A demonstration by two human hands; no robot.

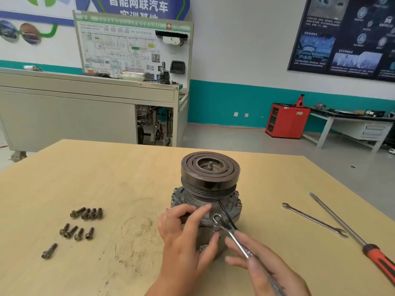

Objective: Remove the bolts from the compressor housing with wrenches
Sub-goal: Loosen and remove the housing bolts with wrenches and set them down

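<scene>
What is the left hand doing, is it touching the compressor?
Touching. The head view shows the left hand holding the compressor housing, its fingers lying right on the metal.

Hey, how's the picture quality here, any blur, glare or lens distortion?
Head view: soft, even light, faint shadows under the loose bolts; wide-angle bend tilts walls and table edges; wall posters look soft, while the compressor, left hand and right hand are fairly sharp; bright glints on the held wrench.

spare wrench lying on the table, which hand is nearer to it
Right. The right hand, holding the ring wrench, is left of the spare wrench; the left hand holds the compressor housing, farther left.
</scene>
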